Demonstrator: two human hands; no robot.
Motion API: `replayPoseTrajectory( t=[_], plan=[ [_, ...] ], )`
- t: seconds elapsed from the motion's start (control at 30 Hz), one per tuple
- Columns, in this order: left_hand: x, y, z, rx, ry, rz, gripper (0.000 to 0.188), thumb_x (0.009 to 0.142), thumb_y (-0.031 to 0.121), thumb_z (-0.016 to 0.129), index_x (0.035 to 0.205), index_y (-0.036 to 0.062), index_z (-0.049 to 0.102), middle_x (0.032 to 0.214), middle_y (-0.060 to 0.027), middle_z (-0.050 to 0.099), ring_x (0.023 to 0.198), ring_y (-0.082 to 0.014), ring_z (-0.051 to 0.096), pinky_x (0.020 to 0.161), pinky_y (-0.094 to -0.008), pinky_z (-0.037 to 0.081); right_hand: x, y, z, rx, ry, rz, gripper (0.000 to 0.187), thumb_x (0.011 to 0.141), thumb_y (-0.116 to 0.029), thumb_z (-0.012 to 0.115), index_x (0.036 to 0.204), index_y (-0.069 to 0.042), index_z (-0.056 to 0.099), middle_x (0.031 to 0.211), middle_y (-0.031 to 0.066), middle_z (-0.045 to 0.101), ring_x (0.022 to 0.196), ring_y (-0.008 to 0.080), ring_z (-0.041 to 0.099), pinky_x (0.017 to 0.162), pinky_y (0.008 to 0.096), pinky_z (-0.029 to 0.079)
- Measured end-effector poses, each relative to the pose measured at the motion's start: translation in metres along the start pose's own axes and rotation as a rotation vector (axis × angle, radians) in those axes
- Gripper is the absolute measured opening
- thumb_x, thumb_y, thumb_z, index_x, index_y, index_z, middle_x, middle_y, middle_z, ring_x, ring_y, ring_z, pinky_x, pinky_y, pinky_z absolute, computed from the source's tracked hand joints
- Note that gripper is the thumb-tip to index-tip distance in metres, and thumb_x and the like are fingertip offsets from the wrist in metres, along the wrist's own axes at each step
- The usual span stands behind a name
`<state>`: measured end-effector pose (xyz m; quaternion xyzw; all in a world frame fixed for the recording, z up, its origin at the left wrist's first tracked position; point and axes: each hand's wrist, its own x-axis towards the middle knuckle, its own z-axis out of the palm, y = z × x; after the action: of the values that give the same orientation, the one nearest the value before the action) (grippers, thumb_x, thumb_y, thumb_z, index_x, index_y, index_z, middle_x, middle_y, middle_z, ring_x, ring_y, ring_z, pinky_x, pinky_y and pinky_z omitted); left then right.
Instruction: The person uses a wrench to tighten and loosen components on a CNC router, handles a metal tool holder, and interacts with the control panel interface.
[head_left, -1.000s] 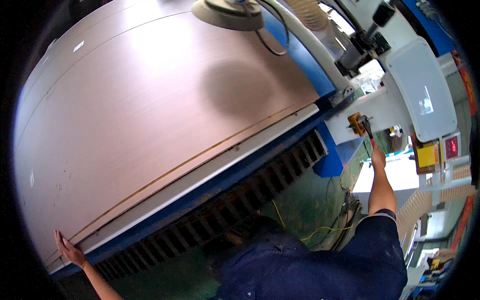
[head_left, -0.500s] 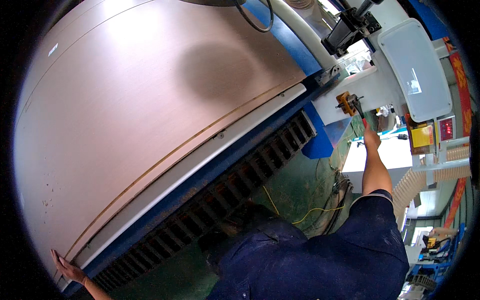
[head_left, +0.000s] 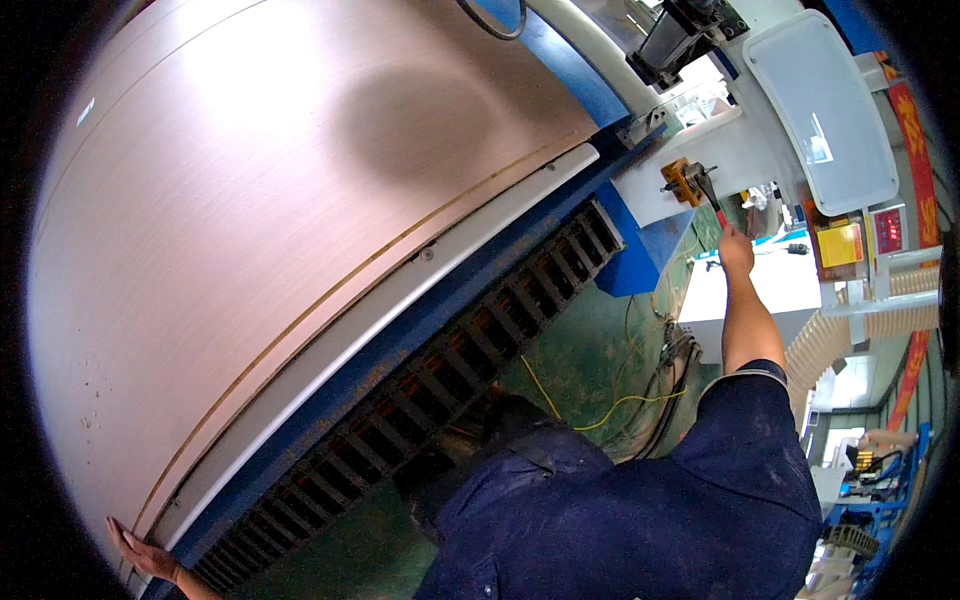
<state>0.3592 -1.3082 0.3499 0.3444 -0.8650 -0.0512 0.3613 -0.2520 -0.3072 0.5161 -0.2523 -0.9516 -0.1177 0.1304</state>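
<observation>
At the near left, my left hand [head_left: 145,558] lies with fingers stretched over the front edge of a large pale wood-toned panel [head_left: 250,220]. Far off to the right, my right arm is extended. My right hand [head_left: 737,248] is closed around the red grip of a dark-headed lever tool [head_left: 712,198]. The tool's head meets a yellow block [head_left: 682,182] with a threaded rod through it, mounted by a white machine surface. How the head engages the rod is too small to make out.
A pale metal rail [head_left: 400,280] runs along the panel's front. Below it is a dark slotted rack [head_left: 440,370]. Yellow cable [head_left: 640,398] and dark hoses cross the green floor. A white cabinet [head_left: 750,285] and ribbed duct [head_left: 815,350] stand near my right arm.
The view has shifted slightly, so the machine and panel sit a little higher. Both hands keep their places, the right one still on the red-handled tool.
</observation>
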Motion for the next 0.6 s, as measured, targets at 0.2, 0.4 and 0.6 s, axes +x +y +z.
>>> replayPoseTrajectory(
  t=[0.2,0.4,0.6],
  plan=[
    [0.001,-0.006,0.011,-0.057,-0.005,-0.109,0.041,0.105,0.021,0.037,0.135,-0.0029,0.052,0.141,-0.0179,0.051,0.132,-0.0296,0.047,0.113,-0.0401,0.034,0.014,0.015,0.012,-0.028,-0.034,-0.073,0.057,0.098,-0.042,0.031,0.106,0.000,0.069,0.109,0.0274,0.065,0.102,0.0455,0.062,0.089,0.0534,0.046],
    [-0.001,-0.001,0.008,-0.037,0.013,-0.116,0.040,0.105,0.019,0.036,0.135,-0.0024,0.052,0.142,-0.0169,0.050,0.131,-0.0291,0.047,0.112,-0.0383,0.034,0.013,0.005,0.021,-0.142,-0.081,-0.166,0.054,0.099,-0.039,0.029,0.117,0.000,0.062,0.114,0.0280,0.063,0.104,0.0461,0.060,0.094,0.0538,0.043],
    [0.002,0.013,0.014,-0.142,0.030,-0.192,0.040,0.105,0.015,0.032,0.135,-0.0049,0.051,0.141,-0.0177,0.050,0.131,-0.0275,0.047,0.112,-0.0390,0.034,0.049,0.052,0.048,0.083,-0.080,-0.099,0.060,0.101,-0.047,0.026,0.133,-0.004,0.055,0.133,0.0234,0.055,0.123,0.0426,0.051,0.105,0.0462,0.038]
  ],
)
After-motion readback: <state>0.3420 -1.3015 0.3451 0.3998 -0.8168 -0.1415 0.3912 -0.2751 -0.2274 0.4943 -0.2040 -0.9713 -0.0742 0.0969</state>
